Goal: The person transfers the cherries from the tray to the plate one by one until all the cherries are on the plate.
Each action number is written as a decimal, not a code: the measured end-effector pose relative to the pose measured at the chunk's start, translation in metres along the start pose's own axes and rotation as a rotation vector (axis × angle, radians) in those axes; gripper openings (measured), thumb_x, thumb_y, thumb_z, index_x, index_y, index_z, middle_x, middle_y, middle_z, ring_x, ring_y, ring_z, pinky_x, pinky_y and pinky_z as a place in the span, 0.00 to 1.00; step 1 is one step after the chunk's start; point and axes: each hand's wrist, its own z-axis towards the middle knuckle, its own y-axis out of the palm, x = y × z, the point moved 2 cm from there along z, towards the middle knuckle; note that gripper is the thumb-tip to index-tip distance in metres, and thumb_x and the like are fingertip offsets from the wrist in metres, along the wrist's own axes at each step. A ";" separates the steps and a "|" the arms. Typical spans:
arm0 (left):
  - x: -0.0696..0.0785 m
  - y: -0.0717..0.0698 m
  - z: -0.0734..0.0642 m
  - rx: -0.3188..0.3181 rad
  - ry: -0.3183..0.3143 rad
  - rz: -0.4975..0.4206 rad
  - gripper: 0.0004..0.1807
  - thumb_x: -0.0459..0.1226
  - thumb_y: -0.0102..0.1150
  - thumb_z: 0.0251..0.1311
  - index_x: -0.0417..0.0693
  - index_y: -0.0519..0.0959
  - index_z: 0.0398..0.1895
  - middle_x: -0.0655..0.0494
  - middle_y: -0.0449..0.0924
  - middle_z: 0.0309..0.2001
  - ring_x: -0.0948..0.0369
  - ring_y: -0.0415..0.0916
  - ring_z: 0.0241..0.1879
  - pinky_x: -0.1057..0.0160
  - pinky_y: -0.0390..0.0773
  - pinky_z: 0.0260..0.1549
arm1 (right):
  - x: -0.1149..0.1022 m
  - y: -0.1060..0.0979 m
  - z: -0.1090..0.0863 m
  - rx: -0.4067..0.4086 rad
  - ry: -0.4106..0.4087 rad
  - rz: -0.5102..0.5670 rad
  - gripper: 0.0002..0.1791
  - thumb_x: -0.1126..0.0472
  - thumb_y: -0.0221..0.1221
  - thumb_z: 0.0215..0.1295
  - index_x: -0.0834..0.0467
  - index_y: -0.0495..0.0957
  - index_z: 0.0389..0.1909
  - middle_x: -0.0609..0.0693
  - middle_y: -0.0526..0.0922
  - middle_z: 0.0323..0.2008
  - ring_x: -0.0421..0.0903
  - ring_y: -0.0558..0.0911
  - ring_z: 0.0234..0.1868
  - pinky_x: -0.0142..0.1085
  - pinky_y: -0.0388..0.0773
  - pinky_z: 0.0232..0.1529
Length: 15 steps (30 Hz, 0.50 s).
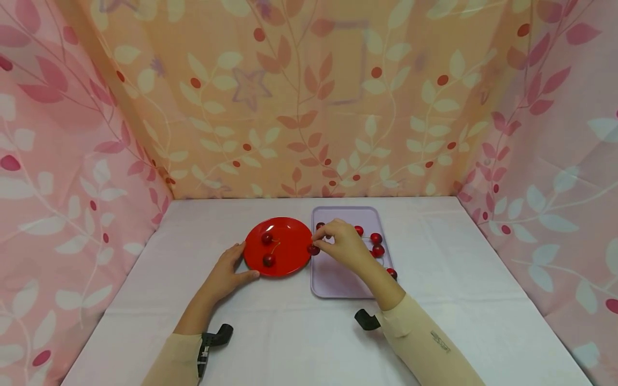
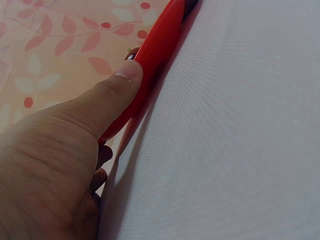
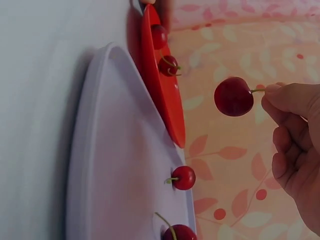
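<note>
"What do I have at the right hand [image 1: 345,244]?"

"From my seat, I see it just right of centre in the head view, thumb and forefinger pinching the stem of a dark red cherry [image 1: 314,250]. The cherry shows mid-frame, where the right rim of the red plate [image 1: 292,257] meets the left edge of the lilac tray [image 1: 338,281]. My right wrist view has it right of centre, against the flowered curtain [image 1: 299,107]."

"And the left hand [image 1: 229,271]?"

"I find it left of centre, holding the plate's left side, thumb spread away from the fingers. My left wrist view shows the thumb against the rim; how hard it presses, I can't tell."

"The other cherries?"

"I count a pair of cherries [image 1: 268,260] on the plate, left of its middle, with stems. I see tray cherries [image 1: 376,238] too, mostly toward the tray's right side. The right hand and arm hide part of it, so I can't count them all. White cloth [image 1: 289,332] lies underneath, across the lower frame."
</note>
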 end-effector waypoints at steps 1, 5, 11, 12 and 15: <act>0.000 0.000 0.000 0.001 0.003 -0.001 0.60 0.62 0.73 0.52 0.53 0.53 0.83 0.46 0.55 0.81 0.42 0.46 0.80 0.32 0.59 0.70 | -0.001 0.000 0.002 0.001 -0.004 -0.003 0.03 0.61 0.71 0.64 0.51 0.90 0.38 0.38 0.85 0.33 0.48 0.79 0.42 0.38 0.79 0.41; 0.000 0.000 0.000 0.004 0.010 0.003 0.59 0.62 0.73 0.52 0.53 0.53 0.83 0.46 0.55 0.80 0.42 0.47 0.80 0.32 0.61 0.69 | -0.006 0.002 0.010 0.011 -0.018 -0.006 0.03 0.60 0.71 0.64 0.50 0.90 0.37 0.38 0.85 0.33 0.46 0.79 0.41 0.37 0.79 0.42; -0.002 0.000 0.000 0.013 0.014 -0.004 0.59 0.61 0.73 0.52 0.54 0.54 0.83 0.47 0.56 0.80 0.43 0.47 0.80 0.33 0.61 0.70 | -0.013 0.005 0.022 0.001 -0.013 0.028 0.04 0.60 0.71 0.64 0.52 0.91 0.38 0.40 0.84 0.33 0.50 0.80 0.41 0.37 0.81 0.41; -0.002 0.000 0.001 0.013 0.014 -0.007 0.59 0.61 0.73 0.52 0.54 0.54 0.83 0.48 0.56 0.80 0.44 0.47 0.80 0.33 0.60 0.70 | -0.014 0.006 0.024 -0.006 -0.008 0.029 0.04 0.60 0.71 0.64 0.51 0.90 0.39 0.40 0.84 0.33 0.49 0.80 0.41 0.36 0.81 0.40; -0.002 0.000 0.001 0.011 0.020 -0.006 0.58 0.62 0.73 0.52 0.55 0.55 0.82 0.48 0.56 0.80 0.43 0.47 0.80 0.32 0.60 0.70 | -0.014 0.011 0.030 -0.029 0.004 0.032 0.05 0.59 0.71 0.64 0.52 0.90 0.40 0.39 0.85 0.34 0.49 0.80 0.42 0.35 0.81 0.40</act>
